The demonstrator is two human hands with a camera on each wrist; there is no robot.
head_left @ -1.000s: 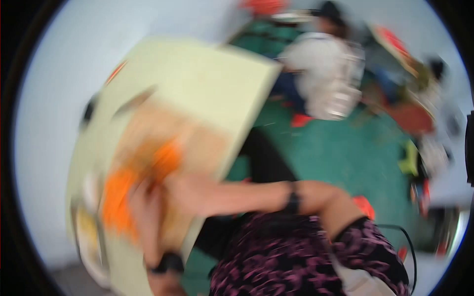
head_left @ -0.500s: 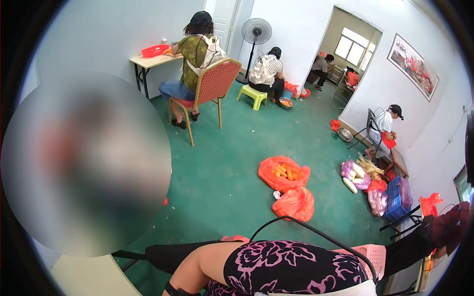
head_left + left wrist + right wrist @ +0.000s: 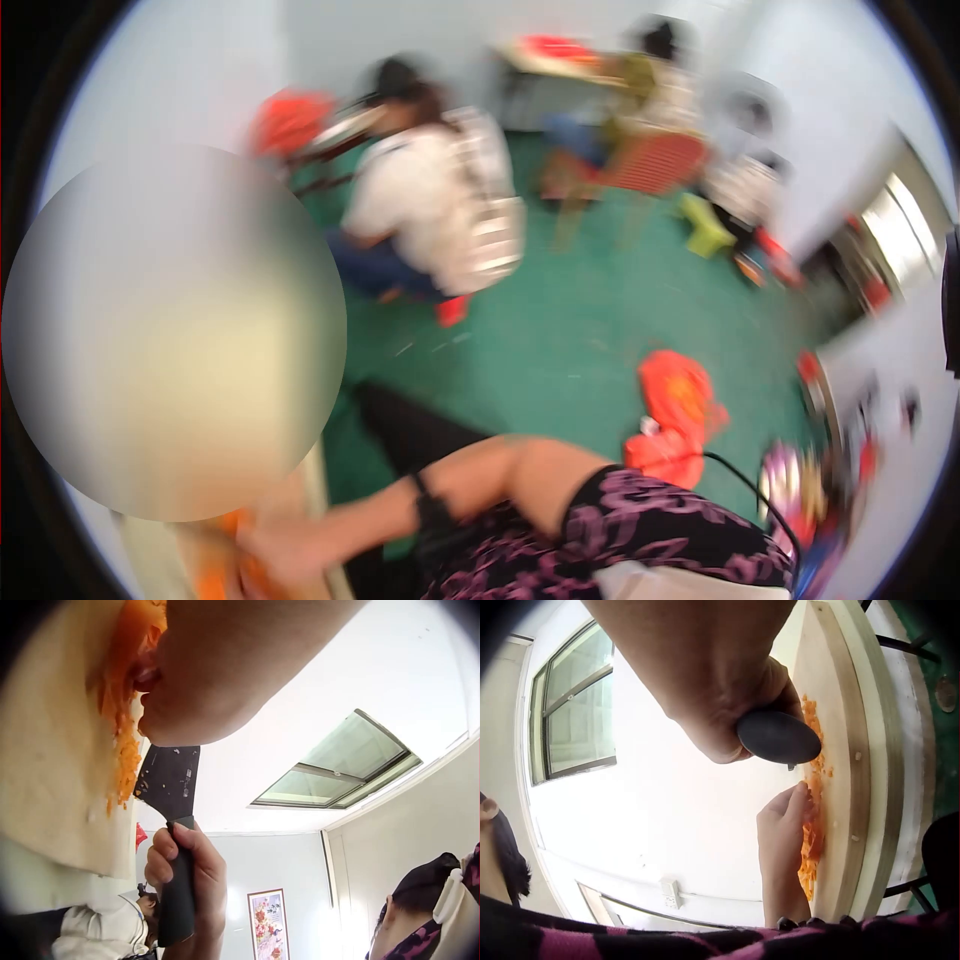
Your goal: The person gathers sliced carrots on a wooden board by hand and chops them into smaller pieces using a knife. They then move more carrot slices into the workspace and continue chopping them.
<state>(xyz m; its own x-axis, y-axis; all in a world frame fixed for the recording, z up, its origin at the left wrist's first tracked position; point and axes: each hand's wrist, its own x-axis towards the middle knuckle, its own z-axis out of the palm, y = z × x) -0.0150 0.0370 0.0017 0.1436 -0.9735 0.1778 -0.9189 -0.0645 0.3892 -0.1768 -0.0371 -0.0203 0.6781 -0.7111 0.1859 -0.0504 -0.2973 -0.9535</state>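
Note:
In the right wrist view my right hand (image 3: 727, 705) grips the black handle (image 3: 778, 737) of a cleaver. The left wrist view shows the same hand (image 3: 187, 866) round the handle, with the dark blade (image 3: 169, 778) pointing at the wooden cutting board (image 3: 52, 750). My left hand (image 3: 784, 825) rests on the board (image 3: 840, 750), fingertips touching a pile of orange carrot shreds (image 3: 810, 840). Those shreds (image 3: 124, 712) lie under the hand in the left wrist view. The head view is blurred: an arm reaches to orange bits (image 3: 215, 580) at the bottom left.
The board lies on a pale table (image 3: 900, 750) above a green floor (image 3: 580, 320). A seated person in white (image 3: 420, 200), a red chair (image 3: 650, 165) and red bags (image 3: 675, 410) are in the room behind. Part of the head view is masked.
The head camera has swung from the far side of the room back down towards the table. The hands and orange shreds are in view again at the bottom left.

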